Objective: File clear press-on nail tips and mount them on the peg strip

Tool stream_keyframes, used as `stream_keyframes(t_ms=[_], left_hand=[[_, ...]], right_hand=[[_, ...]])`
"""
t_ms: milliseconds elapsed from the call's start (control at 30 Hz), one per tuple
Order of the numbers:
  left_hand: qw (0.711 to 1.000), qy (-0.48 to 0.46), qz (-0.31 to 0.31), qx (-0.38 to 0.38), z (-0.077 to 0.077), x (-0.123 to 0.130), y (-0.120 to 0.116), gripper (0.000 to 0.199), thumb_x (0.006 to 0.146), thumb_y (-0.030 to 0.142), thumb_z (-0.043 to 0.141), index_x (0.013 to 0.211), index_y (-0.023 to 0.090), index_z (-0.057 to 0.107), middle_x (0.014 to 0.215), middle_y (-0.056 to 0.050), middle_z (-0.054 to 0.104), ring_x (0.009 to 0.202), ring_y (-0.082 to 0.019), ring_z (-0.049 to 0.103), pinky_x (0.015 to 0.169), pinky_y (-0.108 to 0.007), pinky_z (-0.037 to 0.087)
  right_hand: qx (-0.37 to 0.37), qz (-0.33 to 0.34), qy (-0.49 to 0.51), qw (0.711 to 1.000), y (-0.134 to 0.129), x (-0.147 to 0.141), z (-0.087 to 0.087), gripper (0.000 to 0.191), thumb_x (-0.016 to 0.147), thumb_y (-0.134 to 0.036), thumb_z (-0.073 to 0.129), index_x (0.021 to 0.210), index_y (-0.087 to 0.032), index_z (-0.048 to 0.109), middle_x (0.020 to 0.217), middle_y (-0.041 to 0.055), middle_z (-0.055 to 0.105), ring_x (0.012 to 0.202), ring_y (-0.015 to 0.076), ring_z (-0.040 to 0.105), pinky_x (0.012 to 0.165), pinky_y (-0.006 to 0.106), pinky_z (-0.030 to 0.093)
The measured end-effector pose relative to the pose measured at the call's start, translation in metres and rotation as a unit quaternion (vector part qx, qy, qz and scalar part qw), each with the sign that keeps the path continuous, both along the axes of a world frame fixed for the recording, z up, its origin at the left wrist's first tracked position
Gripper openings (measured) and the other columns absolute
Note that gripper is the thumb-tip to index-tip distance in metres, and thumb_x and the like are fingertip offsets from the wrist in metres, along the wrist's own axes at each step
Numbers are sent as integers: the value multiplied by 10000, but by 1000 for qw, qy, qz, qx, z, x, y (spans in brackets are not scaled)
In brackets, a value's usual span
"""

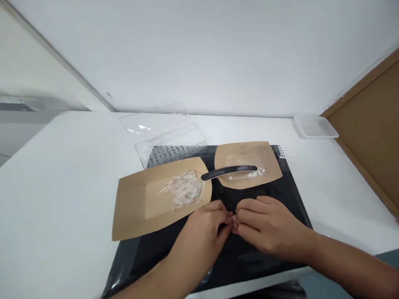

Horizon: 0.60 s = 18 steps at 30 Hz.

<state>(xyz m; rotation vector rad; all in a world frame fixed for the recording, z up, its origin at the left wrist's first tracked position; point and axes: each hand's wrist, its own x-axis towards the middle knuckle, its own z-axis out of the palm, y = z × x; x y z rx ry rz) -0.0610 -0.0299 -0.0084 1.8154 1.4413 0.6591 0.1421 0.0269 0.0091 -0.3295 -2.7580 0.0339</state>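
My left hand (205, 228) and my right hand (264, 224) meet fingertip to fingertip over the black mat (255, 257). Both pinch a small pale piece (235, 221), mostly hidden by the fingers. Just beyond my left hand lies a long cardboard tray (131, 207) with a heap of thin clear and whitish strips (187, 189). A smaller cardboard tray (243, 151) behind my right hand holds small white bits (255, 172). A curved black file (229, 171) bridges the edges of the two trays.
Clear plastic cases (171, 143) lie behind the long tray. A translucent shallow container (316, 126) stands at the back right, beside a brown cardboard panel (370, 124). The white table (62, 187) meets a white wall behind.
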Motion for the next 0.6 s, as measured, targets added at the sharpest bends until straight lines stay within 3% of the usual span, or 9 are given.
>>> stream_keyframes(t_ms=[600], left_hand=[[1000, 5, -1, 16, 0, 1, -2, 269, 876, 15, 570, 710, 179, 703, 782, -19, 677, 698, -140, 677, 641, -231, 513]], right_hand=[[1, -16, -16, 1000, -8, -5, 4, 248, 1010, -107, 582, 774, -171, 621, 798, 40, 609, 851, 204, 520, 672, 361, 298]])
